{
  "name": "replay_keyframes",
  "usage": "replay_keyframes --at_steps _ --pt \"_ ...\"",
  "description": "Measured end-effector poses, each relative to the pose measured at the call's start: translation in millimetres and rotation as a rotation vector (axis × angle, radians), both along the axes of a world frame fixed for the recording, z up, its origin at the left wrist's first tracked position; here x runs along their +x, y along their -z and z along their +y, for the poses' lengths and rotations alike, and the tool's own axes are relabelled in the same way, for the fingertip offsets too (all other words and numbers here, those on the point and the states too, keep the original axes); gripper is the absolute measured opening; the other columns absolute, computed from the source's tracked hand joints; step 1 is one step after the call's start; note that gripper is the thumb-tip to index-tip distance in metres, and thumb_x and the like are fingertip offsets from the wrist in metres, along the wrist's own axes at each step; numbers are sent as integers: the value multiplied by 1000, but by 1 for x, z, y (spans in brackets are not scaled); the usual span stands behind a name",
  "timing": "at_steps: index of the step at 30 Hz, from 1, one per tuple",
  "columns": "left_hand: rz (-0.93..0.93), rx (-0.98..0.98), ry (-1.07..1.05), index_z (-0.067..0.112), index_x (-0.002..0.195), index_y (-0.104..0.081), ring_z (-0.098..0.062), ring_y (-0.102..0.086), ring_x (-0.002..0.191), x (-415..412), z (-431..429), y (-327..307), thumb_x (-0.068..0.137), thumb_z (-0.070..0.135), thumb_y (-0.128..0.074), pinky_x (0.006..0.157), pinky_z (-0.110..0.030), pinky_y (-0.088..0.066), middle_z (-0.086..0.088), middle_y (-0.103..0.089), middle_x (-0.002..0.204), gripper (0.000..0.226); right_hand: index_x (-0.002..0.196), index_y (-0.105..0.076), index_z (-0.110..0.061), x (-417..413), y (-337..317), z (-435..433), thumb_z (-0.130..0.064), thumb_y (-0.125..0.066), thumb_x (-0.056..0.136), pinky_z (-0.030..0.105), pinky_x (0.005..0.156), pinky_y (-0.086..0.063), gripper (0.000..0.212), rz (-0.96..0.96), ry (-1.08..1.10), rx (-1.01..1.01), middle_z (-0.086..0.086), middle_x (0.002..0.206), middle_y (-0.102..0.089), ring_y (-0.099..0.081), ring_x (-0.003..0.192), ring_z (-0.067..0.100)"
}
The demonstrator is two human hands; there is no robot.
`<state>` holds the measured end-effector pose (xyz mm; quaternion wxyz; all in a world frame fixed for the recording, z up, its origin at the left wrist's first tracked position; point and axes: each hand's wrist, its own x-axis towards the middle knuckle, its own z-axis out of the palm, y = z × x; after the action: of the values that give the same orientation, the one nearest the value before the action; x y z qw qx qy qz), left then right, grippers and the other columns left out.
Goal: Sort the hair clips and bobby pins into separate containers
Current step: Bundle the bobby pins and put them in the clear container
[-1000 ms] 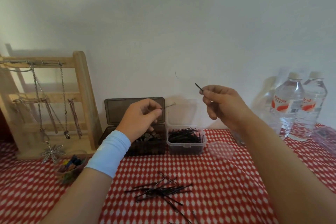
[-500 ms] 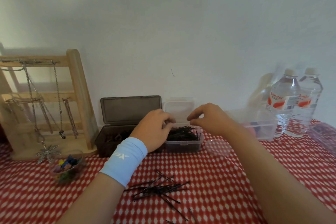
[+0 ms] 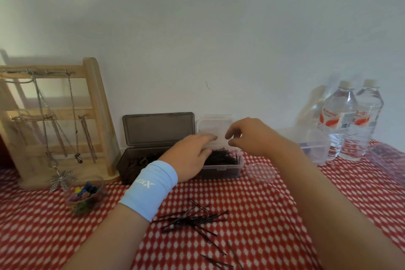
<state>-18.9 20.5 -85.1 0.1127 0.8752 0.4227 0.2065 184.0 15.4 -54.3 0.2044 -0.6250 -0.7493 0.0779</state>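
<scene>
Both hands have come down from where each held up a pin a second ago and now sit over the clear box, with no pin showing in either. Across the desk (image 3: 263, 204), a wooden stand (image 3: 96, 116) hung with chains takes the left. Beside it is the open dark box (image 3: 135, 160), apparently holding clips, touching the clear box (image 3: 221, 169) heaped with bobby pins (image 3: 221, 156).

The left hand (image 3: 190, 155) lies fingers nearly straight across that box's left edge. The right hand (image 3: 252, 136) hovers above it, fingers loosely curled and thumb apart, holding nothing visible.

A loose pile of pins (image 3: 192, 218) waits nearer the person. The box looks light and full: a nudge from the left hand could slide it or spill pins into the dark box.
</scene>
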Motion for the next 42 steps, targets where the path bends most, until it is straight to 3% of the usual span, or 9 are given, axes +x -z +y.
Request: replay_keyframes --at_steps 5,7,12,16,19,24,29,35,42 --pt "43 11 8 32 104 -66 -3 -57 91 -25 -22 -10 96 21 -52 89 -28 -49 15 -61 99 20 97 -78 -25 -30 -15 -23 -30 -70 89 28 73 -61 12 -48 -198 -326 -8 88 -76 -72 78 13" --pt "183 -94 22 36 110 -65 -4 -58 95 -38 -36 -4 94 33 -55 92 -31 -51 15 -61 105 19 100 -76 -28 -37 -9 -32 -34 -72 89 26 65 -61 13 -168 -249 -482 -8 95 -75 -73 80 13" --pt "471 -255 26 31 152 -27 -12 -32 129 -57 -67 27 81 67 -60 113 -36 -35 9 -31 140 87 95 -71 -16 -46 7 -67 -41 -75 87 28 59 -60 27 -255 -131 -699 2 92 -75 -73 75 17" --pt "371 -207 44 31 146 -42 -14 -39 124 -49 -72 33 91 49 -60 109 -33 -37 6 -40 133 60 95 -69 -12 -58 5 -100 -68 -76 72 32 70 -62 60 -313 -16 -881 2 81 -75 -73 68 19" --pt "265 -192 72 31 131 -59 -12 -53 117 -45 -76 32 93 28 -63 105 -29 -43 8 -54 127 39 118 -62 -18 -71 12 -119 -59 -85 67 30 72 -62 69 -366 -63 -801 1 102 -73 -73 78 17" --pt "142 -263 37 36 142 -46 -10 -48 126 -58 -83 22 90 32 -67 110 -30 -38 11 -50 140 56 93 -72 -21 -79 16 -126 -30 -75 86 31 81 -61 12 -400 -222 -650 -3 91 -76 -74 79 14" --pt "467 -270 -161 35 136 -48 -15 -52 116 -87 -90 10 78 50 -75 101 -31 -46 8 -50 128 65 104 -76 -27 -80 17 -111 -33 -71 89 27 86 -55 17 -400 -282 -299 -11 104 -71 -64 88 7" --pt "263 -254 -130 29 114 -71 -3 -60 91 -88 -89 20 88 22 -70 80 -14 -45 13 -66 105 27 110 -75 -28 -77 28 -94 -33 -74 89 9 72 -42 23 -224 -312 -215 -19 101 -68 -58 82 -5" --pt "120 -251 -97 29 117 -69 -5 -62 92 -69 -85 23 88 17 -67 85 -18 -50 11 -68 106 31 132 -59 -28 -63 32 -104 -60 -74 78 28 94 -49 65 -357 -211 -362 -9 124 -59 -58 107 13"
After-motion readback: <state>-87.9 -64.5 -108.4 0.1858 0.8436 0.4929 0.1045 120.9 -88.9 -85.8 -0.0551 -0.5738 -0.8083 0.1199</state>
